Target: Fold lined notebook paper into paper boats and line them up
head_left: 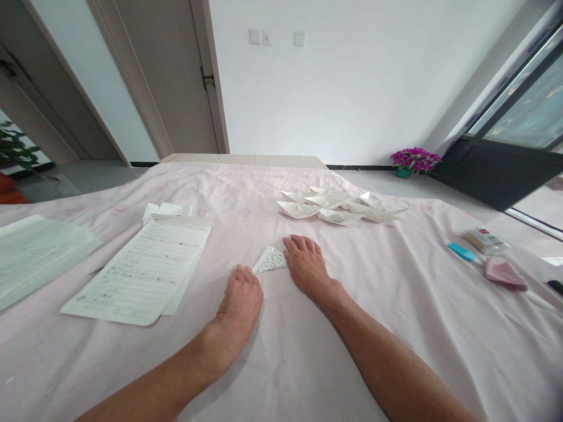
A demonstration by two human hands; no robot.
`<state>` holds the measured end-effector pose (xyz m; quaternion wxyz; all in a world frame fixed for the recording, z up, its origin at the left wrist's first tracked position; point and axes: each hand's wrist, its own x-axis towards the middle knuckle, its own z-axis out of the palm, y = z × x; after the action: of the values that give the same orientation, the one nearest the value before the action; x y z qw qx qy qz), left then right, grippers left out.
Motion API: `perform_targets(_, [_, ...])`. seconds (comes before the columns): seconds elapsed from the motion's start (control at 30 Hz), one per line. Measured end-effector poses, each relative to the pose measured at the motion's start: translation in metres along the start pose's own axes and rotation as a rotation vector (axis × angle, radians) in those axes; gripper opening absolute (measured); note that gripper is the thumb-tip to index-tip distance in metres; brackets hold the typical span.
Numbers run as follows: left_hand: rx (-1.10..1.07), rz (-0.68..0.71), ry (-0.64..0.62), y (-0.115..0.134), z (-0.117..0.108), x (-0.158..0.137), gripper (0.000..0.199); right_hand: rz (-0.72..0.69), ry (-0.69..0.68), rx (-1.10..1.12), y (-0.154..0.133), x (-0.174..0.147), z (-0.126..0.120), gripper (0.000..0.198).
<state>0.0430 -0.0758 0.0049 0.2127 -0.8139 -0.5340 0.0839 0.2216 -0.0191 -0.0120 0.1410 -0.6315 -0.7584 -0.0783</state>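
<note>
Here in the lower middle of the frame is the left hand (243,293), fingers curled in at the left tip of the folded paper (270,259), though whether they pinch it or merely rest against it I cannot tell. Just beyond, right of centre, the right hand (305,261) lies palm down, fingers long and together, covering the paper's right end. The paper sits flat between the two, dead centre on the cloth (290,363), a pale triangle with dark marks. For a clean press, I'd want one hand pinning it, the other bearing down evenly along the crease, edges matched first; the cloth looks rumpled, so a smooth patch would help, and a light touch at the tip should spare it a tear. Now the blind spots: the right end and its layers are hidden under that hand, and the cloth conceals whatever it covers. Centre left, the sheet (141,269) carries writing too blurred to read, a thin dark tip poking out at its left; the far-left paper (41,255) is cut by the frame. Over on the right, beside the blue piece (461,252), a pink item (505,274) is hard to name, and a dark object (556,287) is cropped by the edge. Farther up, right of centre, the paper boats (338,205) overlap, too bunched for a sure count.
</note>
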Motion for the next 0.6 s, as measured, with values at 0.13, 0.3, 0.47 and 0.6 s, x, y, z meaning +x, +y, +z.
perform_targets(0.13, [-0.130,0.021,-0.045,-0.014,-0.010,0.005,0.032,-0.006,0.012,-0.002,-0.001,0.000,0.000,0.039])
perform_targets(0.3, [-0.290,0.002,0.214,-0.021,-0.003,0.017,0.046,-0.012,0.028,0.000,-0.001,0.001,-0.001,0.038])
perform_targets(0.47, [-0.403,0.124,0.216,-0.014,0.017,0.036,0.045,-0.004,0.006,-0.001,-0.001,0.002,-0.002,0.038])
perform_targets(0.6, [-0.388,0.133,0.215,-0.013,0.021,0.040,0.045,-0.009,0.007,-0.001,-0.002,0.002,-0.003,0.037])
